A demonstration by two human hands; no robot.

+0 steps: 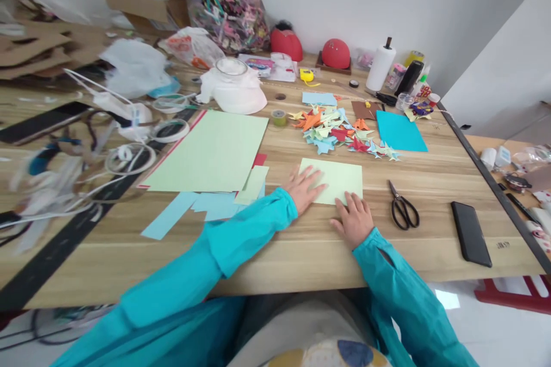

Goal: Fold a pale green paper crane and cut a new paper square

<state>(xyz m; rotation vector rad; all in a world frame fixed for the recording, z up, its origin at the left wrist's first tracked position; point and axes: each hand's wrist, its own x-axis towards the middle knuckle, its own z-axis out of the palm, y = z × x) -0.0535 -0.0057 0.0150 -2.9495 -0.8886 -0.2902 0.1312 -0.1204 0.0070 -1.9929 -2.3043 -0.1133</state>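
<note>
A small pale green paper sheet [340,178] lies on the wooden table [310,246] in front of me. My left hand [303,189] rests flat on its left edge, fingers stretched out. My right hand [355,219] presses on the sheet's near edge with fingers spread and slightly bent. Both arms wear teal sleeves. Neither hand holds anything.
Black scissors [402,209] and a black phone [470,233] lie to the right. A pile of folded coloured paper figures [340,132] and a blue sheet [400,132] sit beyond. A large green sheet [210,152] and blue scraps [193,209] lie left. Tape rolls, bags and cardboard clutter the far left.
</note>
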